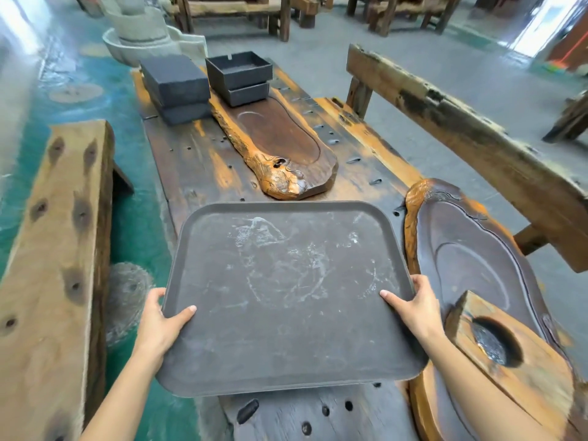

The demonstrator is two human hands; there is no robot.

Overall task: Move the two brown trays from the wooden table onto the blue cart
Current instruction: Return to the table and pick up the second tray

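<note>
A dark brown rectangular tray [286, 294] with rounded corners and pale smears on its face is held up over the near part of the wooden table [197, 154]. My left hand [159, 323] grips its left rim with the thumb on top. Its right rim is gripped the same way by my right hand [416, 303]. The tray tilts slightly and overhangs the table's left edge. I cannot tell whether one tray or a stack is in my hands. The blue cart is not in view.
On the table lie a carved wooden tea board [280, 141], a second one [474, 262] at the right with a wooden block [509, 348] on it, and black boxes [178, 87] [241, 78] at the far end. Benches [54, 249] [471, 128] flank the table.
</note>
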